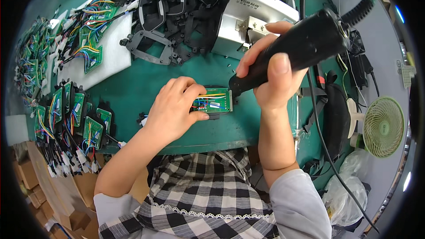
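My right hand is wrapped round a black electric screwdriver, its coiled cord running up to the top right. The tool's tip meets the right upper corner of a green circuit board that carries coloured wires. Beneath the board a black plastic part shows along its lower edge. My left hand grips the board's left end, thumb below and fingers above, and hides that end. The screw and bit at the tip are too small to make out.
Black plastic frames pile up at the back beside a white screw feeder. Wired green boards lie on white foam at left. Several boards on black parts crowd the front left edge. A green fan stands at right.
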`<state>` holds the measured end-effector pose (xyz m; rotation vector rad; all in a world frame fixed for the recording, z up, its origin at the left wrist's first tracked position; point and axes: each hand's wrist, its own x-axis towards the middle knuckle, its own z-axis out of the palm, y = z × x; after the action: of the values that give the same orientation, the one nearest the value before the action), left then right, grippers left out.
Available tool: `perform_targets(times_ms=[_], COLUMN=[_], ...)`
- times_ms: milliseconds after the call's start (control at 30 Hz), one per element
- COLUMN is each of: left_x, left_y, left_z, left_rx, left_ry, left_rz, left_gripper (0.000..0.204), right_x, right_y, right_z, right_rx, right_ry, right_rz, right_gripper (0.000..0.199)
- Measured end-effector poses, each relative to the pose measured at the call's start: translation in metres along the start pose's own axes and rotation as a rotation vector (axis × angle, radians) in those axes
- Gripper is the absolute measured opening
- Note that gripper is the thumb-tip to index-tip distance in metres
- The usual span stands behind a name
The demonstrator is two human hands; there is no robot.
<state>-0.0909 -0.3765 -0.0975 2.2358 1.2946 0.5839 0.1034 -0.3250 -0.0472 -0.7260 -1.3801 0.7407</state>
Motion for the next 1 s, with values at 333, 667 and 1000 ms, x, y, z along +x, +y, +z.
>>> perform_targets(times_ms=[333,667,1000], left_x=[0.0,-0.001,0.0], left_y=[0.003,0.0,-0.001], left_z=[-0.004,-0.004,-0.004], left_rx=[-0.006,0.047,0.053], left_ry=[0.028,0.056,0.065], left_rz=[-0.048,-0.021,-0.048], left_gripper=[0.058,0.058,0.056], right_x=[0.067,0.051,-0.004], right_y=[-0.033,-0.03,-0.026], right_z=[-0.022,-0.001,-0.002], right_rx=[-0.119,-0.212,-0.024], right_ry=[0.208,0.192,-0.002], right_rz=[-0.266,-0.197,0.097], right_gripper=[0.067,0.065,0.07])
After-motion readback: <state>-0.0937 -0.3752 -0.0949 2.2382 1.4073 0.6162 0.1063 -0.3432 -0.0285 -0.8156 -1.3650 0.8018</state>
